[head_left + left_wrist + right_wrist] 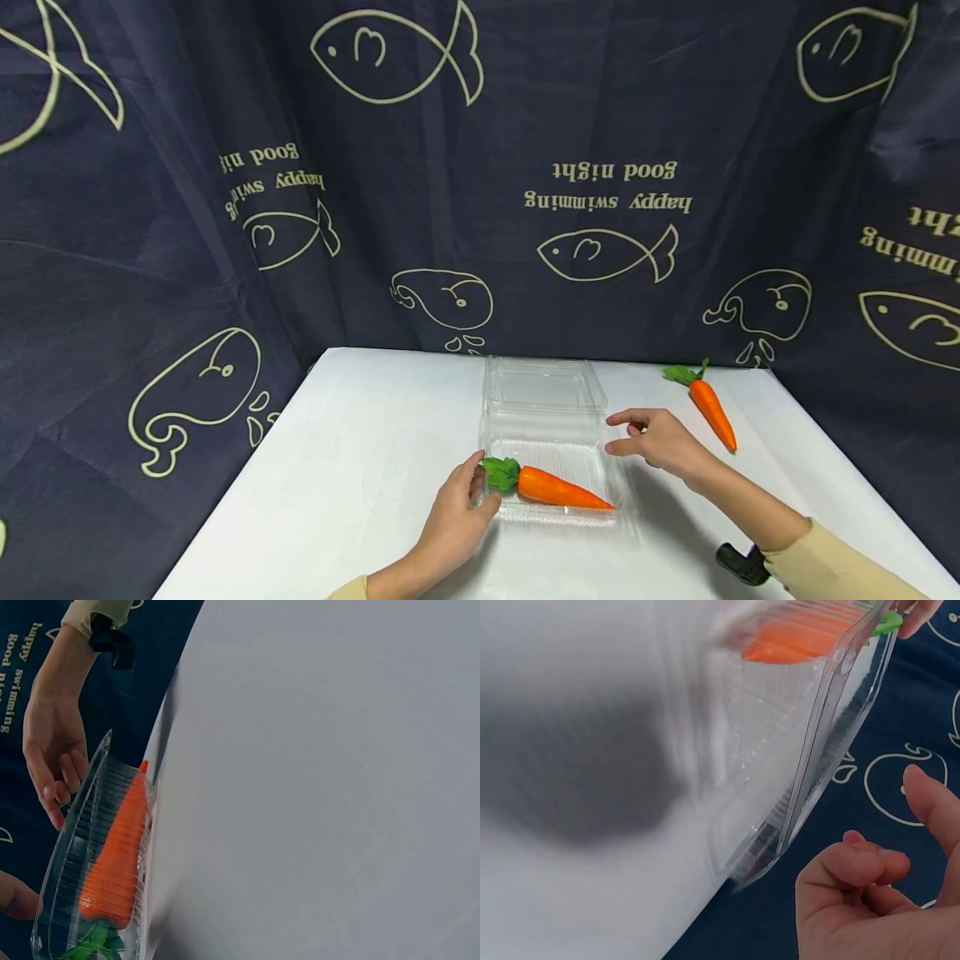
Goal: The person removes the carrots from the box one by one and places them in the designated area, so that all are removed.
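A clear plastic clamshell box (555,450) lies unfolded on the table, its lid (542,386) laid back toward the curtain. In its near part is an orange toy carrot (558,488), green leaves at the left and tip reaching the right rim. My left hand (456,510) is at the box's left edge beside the leaves, thumb and fingers apart; in the left wrist view its thumb (16,897) is against the rim. Past the right edge hovers my right hand (660,442), index finger and thumb spread, other fingers loosely bent, nothing held.
A second toy carrot (712,414) lies at the back right of the white table (375,433), right of my right hand. Behind the table hangs a dark blue curtain (450,192) with fish drawings. A black strap piece (742,564) shows at my right wrist.
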`<act>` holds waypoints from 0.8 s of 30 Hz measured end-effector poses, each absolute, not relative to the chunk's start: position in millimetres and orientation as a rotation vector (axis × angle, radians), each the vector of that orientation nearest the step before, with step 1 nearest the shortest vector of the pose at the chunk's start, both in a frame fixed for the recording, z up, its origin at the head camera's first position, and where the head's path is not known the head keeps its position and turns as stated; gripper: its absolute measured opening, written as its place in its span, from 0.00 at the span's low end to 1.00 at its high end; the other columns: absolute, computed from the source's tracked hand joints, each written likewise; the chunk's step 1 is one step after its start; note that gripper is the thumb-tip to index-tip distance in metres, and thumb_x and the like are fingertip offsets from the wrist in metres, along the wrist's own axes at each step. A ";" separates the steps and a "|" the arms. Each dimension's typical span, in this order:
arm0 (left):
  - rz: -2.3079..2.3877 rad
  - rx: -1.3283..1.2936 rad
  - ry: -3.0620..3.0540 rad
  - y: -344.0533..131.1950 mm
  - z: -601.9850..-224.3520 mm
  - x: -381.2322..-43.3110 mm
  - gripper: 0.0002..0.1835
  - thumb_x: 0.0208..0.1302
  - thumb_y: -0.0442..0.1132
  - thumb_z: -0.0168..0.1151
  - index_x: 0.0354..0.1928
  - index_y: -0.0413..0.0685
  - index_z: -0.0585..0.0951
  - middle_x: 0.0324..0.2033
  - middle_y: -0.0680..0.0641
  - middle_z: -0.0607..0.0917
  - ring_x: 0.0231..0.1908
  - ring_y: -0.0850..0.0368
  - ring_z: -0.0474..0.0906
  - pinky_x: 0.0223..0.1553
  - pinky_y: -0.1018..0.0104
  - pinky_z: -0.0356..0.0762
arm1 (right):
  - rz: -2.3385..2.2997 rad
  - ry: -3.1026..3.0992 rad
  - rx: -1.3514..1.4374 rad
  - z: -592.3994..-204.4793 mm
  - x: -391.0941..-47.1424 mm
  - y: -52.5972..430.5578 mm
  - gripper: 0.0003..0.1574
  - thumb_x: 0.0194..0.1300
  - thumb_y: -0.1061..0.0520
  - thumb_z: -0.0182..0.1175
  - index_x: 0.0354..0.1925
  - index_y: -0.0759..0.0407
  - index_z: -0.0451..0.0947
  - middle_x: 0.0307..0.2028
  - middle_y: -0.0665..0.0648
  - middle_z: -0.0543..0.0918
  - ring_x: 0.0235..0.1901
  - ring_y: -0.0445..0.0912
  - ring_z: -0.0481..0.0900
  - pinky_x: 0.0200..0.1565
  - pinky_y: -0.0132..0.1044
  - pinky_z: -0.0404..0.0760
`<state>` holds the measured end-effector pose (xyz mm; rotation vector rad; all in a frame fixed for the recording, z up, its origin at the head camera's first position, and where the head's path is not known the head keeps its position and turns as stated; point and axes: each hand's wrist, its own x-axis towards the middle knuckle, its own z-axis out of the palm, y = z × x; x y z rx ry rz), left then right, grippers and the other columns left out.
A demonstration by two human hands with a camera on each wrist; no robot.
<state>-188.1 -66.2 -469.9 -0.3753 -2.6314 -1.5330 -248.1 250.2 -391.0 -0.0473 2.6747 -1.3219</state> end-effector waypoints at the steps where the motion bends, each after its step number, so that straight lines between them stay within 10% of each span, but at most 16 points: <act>1: -1.532 -0.376 -2.631 -66.1 -469.7 -188.6 0.35 0.67 0.40 0.62 0.72 0.36 0.65 0.54 0.45 0.78 0.53 0.53 0.75 0.57 0.54 0.78 | -1.340 2.661 -0.062 -390.9 -248.5 249.0 0.32 0.54 0.53 0.75 0.56 0.61 0.81 0.25 0.49 0.65 0.17 0.42 0.55 0.20 0.30 0.59; 24: -1.553 -0.369 -2.629 -65.3 -468.1 -188.1 0.35 0.67 0.39 0.62 0.72 0.36 0.64 0.55 0.44 0.78 0.53 0.52 0.75 0.57 0.53 0.78 | -1.397 2.476 -0.243 -401.3 -253.0 226.0 0.31 0.53 0.58 0.76 0.55 0.65 0.80 0.26 0.51 0.66 0.21 0.42 0.60 0.22 0.30 0.64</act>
